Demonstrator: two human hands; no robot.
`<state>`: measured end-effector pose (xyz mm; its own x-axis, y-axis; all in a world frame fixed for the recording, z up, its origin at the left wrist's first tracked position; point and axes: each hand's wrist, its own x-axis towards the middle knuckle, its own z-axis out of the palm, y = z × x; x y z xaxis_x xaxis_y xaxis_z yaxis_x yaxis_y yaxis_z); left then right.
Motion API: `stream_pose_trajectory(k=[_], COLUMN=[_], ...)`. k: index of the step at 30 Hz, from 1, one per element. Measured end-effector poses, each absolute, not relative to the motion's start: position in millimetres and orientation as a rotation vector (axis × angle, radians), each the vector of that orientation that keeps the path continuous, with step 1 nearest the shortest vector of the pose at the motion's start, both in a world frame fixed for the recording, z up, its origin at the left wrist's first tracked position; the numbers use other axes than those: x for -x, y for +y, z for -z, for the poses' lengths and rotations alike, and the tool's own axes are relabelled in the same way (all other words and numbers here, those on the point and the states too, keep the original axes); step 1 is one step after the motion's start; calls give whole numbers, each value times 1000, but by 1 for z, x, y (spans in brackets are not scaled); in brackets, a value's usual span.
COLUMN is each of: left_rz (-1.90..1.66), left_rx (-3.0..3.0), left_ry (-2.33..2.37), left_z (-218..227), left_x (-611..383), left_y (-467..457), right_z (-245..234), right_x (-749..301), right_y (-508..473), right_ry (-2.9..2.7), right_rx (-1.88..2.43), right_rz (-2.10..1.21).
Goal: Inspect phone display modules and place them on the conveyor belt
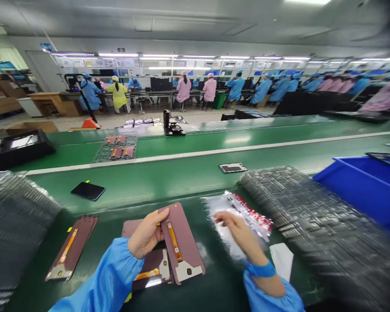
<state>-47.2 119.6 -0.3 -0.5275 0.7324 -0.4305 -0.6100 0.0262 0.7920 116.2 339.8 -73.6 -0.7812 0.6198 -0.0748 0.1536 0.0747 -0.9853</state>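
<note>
My left hand (147,234) grips a brown phone display panel (185,232) by its upper left edge. An orange flex cable and a pale grey strip show on the panel's back. Below it on the bench lie more brown display panels (154,260), partly covered by my left hand and the held one. My right hand (235,227) is over a pile of clear plastic films (219,201) with red tabs, its fingers bent together near the pile's left side. Whether a film is between those fingertips I cannot make out. A blue band circles my right wrist.
Similar panels (73,245) lie at left, with a dark phone (88,190) beyond. Stacked clear trays (16,234) stand left, more trays (312,216) right, beside a blue bin (360,182). A green conveyor (169,173) runs across; several people sit at far benches.
</note>
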Motion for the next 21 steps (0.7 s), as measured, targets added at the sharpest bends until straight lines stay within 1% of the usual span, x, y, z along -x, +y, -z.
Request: stream_pose_trajectory(k=[3,6,9,12,17,21], left_rz=[-1617,-1473,-1375,-1273,-1051,-909], left_rx=[-308,-495,-643,-772,-1035,-1232], left_ry=[1258,1292,1435,1673,2159,2381], left_z=[4,11,21,32,56,78], left_x=[42,47,71,108,157,164], left_y=[148,180,219,271,374,444], right_z=[69,72,77,82,93,115], right_x=[-93,-75,-65,-62,-56,-45], right_y=[296,281,294,313,333,342], right_ry=[-1853,-1574,-1286,-1084,-910,-718], right_rx=[492,353,288,232,130,124], right_rz=[-2290,-2568,-2634,-2648,-2715,-2713])
